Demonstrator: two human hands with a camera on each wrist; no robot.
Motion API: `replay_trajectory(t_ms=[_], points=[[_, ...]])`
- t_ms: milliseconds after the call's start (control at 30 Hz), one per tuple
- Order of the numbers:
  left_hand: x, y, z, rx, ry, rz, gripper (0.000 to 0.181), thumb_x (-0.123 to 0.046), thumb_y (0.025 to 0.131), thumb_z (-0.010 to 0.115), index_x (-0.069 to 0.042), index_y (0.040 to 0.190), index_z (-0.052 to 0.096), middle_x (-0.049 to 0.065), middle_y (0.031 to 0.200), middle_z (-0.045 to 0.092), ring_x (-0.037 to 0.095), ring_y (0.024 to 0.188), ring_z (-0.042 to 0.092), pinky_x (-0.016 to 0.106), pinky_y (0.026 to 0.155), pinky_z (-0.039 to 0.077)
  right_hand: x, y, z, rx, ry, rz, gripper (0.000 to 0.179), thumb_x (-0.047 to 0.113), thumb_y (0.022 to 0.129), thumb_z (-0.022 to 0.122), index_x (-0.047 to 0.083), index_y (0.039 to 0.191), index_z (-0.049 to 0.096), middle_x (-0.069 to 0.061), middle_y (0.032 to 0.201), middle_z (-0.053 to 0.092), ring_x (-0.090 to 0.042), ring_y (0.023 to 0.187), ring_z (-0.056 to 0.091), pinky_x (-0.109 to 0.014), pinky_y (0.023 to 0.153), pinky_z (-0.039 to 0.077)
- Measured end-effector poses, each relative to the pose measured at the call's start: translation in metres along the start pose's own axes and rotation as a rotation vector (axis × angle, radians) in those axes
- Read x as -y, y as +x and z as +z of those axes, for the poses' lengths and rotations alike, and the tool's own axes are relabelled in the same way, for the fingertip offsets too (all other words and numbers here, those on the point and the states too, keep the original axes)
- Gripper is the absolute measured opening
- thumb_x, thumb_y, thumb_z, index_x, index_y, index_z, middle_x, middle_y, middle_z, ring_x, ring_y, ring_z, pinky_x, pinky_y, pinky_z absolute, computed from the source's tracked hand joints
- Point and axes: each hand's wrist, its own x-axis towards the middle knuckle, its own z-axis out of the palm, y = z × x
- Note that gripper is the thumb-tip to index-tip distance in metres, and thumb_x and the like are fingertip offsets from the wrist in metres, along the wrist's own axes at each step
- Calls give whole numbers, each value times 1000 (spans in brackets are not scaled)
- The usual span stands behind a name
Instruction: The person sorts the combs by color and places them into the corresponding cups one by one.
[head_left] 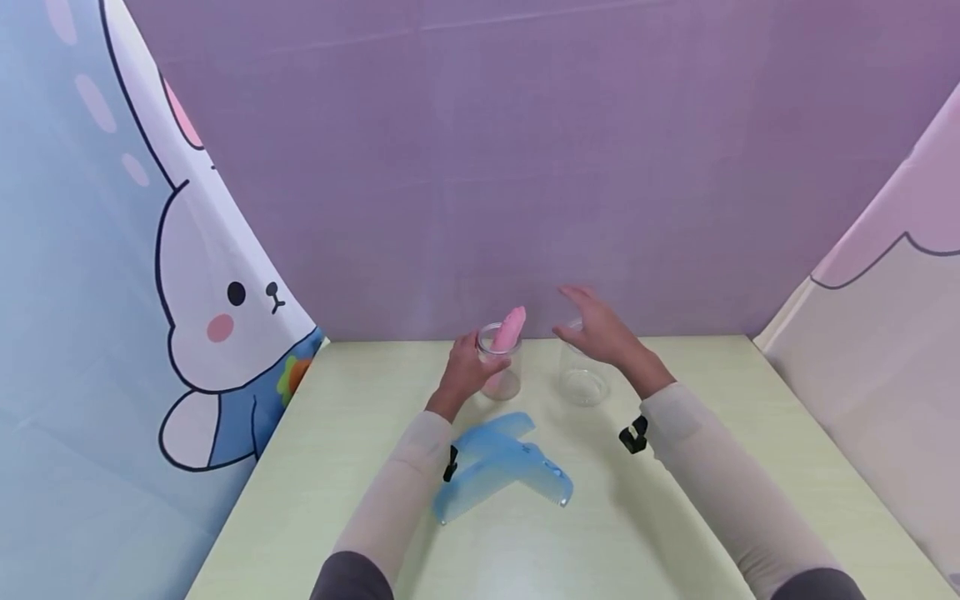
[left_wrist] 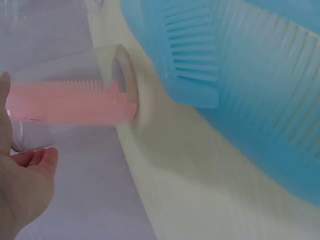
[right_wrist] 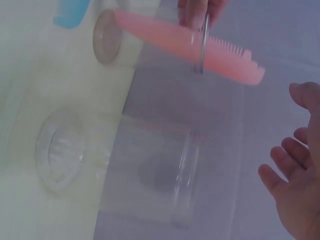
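Head view: the pink comb stands in the first jar, close to the far edge of the desk; its upper end rises above the mouth.
Left hand: thumb and fingers curl around the first jar near its mouth and grip it.
Right hand: fingers are spread and hold nothing; the right wrist view shows them apart from the second jar.
Second jar: it stands to the right of the first, also near the far edge; I see no comb inside.
Blue combs: they lie crossed on the desk, farther from the far edge than the jars.
Progress, my judgement: one comb is in; the blue ones are outside both jars, so the work seems partly done.
Hard to see: overlap makes the blue combs' number uncertain; the second jar's walls are faint; the desk's near edge is cut off.
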Motion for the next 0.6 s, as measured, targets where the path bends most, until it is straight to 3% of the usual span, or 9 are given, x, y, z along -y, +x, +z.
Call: replay_trajectory(t_ms=[133, 333, 600], points=[[2, -3, -10, 34, 24, 14, 83, -43, 84, 83, -6, 149, 46, 18, 148, 48, 34, 135, 50, 53, 113, 43, -15, -5, -5, -41, 19, 49, 76, 28, 95, 69, -3, 156, 33, -25, 159, 35, -43, 148, 34, -59, 120, 31], [8, -11, -28, 74, 164, 14, 91, -47, 87, 78, -3, 155, 37, 20, 158, 39, 38, 146, 40, 54, 118, 38, -37, -15, -4, -74, 25, 122, 79, 33, 94, 70, -2, 155, 35, -26, 159, 34, -45, 147, 33, -63, 119, 30], [22, -33, -37, 219, 323, 61, 80, -41, 88, 79, -6, 152, 46, 16, 154, 48, 36, 142, 47, 52, 115, 43, -58, -28, 8, -63, 45, 185, 86, 34, 91, 74, -6, 155, 32, -32, 156, 32, -50, 144, 33, -66, 117, 30]])
